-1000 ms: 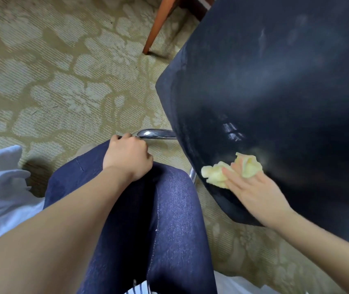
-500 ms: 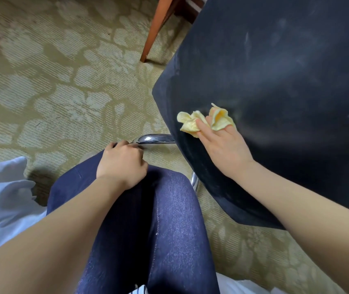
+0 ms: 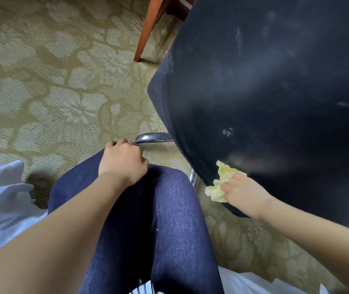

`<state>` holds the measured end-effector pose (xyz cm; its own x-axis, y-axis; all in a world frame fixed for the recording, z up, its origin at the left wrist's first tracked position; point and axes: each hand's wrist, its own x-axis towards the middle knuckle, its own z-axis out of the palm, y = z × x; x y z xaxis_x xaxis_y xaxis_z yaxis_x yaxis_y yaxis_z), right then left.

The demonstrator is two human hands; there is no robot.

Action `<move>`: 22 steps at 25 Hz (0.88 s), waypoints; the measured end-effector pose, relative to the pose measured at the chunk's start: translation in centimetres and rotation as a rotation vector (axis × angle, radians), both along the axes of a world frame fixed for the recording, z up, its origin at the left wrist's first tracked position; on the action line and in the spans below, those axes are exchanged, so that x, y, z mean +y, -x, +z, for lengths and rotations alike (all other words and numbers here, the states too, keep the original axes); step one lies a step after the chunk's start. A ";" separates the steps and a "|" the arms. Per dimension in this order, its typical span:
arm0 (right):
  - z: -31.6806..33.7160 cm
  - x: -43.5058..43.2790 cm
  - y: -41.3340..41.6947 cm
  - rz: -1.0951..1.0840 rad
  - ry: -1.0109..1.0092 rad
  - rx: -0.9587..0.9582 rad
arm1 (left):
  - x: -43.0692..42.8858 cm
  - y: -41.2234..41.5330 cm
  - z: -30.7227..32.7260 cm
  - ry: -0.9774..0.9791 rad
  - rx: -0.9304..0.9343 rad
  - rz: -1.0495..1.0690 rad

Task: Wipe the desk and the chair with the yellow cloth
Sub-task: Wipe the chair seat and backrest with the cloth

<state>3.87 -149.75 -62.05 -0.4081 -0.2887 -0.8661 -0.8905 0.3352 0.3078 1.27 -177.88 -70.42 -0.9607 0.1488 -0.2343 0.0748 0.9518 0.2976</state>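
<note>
At chair (image 3: 275,92) edge: yellow cloth (image 3: 222,181) crumpled, bunched.

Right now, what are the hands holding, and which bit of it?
The right hand holds the yellow cloth by its right side, against the near edge of the dark chair. The left hand rests curled on the knee, holding nothing.
</note>
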 end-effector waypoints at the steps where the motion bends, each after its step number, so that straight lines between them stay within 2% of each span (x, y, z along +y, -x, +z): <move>1: 0.9 -0.2 0.0 -0.049 0.040 -0.039 | 0.0 0.0 0.0 0.010 0.002 -0.002; 3: 3.0 -1.2 0.2 -0.203 0.219 -0.089 | 0.0 0.0 -0.1 0.019 0.012 -0.010; 5: 5.1 -2.6 0.8 -0.430 0.507 -0.101 | -0.3 -0.3 -0.4 0.021 0.008 -0.022; 9: 8.6 -5.9 2.8 -0.844 1.036 0.096 | 0.0 -0.4 -0.3 0.041 0.043 -0.048; 11: 9.4 -7.1 3.5 -1.094 1.237 0.143 | 0.4 -0.6 0.2 -0.042 0.113 -0.090; 12: 9.6 -7.6 3.5 -1.210 1.333 0.123 | 0.6 -1.0 0.8 -0.152 0.140 -0.093; 14: 9.3 -8.6 3.1 -1.422 1.539 0.057 | 1.5 -2.1 2.5 -0.552 0.139 0.026; 16: 8.9 -9.6 2.2 -1.626 1.803 -0.016 | 2.3 -3.0 5.0 -1.026 0.058 0.216; 18: 8.5 -10.6 1.4 -1.861 2.036 -0.167 | 2.7 -3.1 7.6 -1.414 -0.072 0.333; 20: 8.1 -11.1 0.5 -2.087 2.061 -0.358 | 2.7 -2.7 9.9 -1.605 -0.253 0.376; 22: 7.9 -10.7 -0.9 -2.219 1.999 -0.561 | 2.7 -2.6 11.8 -1.624 -0.321 0.380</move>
